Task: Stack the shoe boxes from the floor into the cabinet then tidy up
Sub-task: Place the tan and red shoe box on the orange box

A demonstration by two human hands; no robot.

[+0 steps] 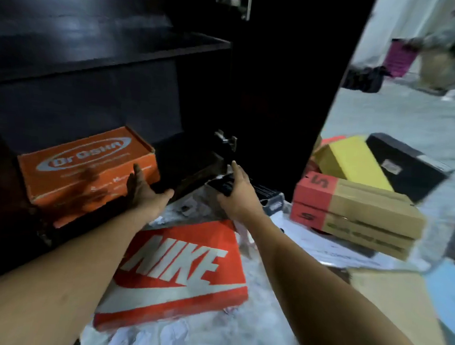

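Red box point(176, 274): lies flat on the floor between the two forearms, not yet stacked; a knee could crush its lid.
Left hand point(144, 190): spread flat and released against the orange box point(86, 168), which sits on the cabinet's point(108, 45) bottom shelf, near corner jutting past the edge; a hard shove could skew it.
Right hand point(235, 191): fingers wrapped on a dark box point(262, 193) by the open door point(294, 82); lifted one-handed, it may tip or strike the hinge point(226, 141).
Beyond: brown boxes point(358, 213), a yellow box point(353, 159) and a black box point(407, 168) wait on the floor.
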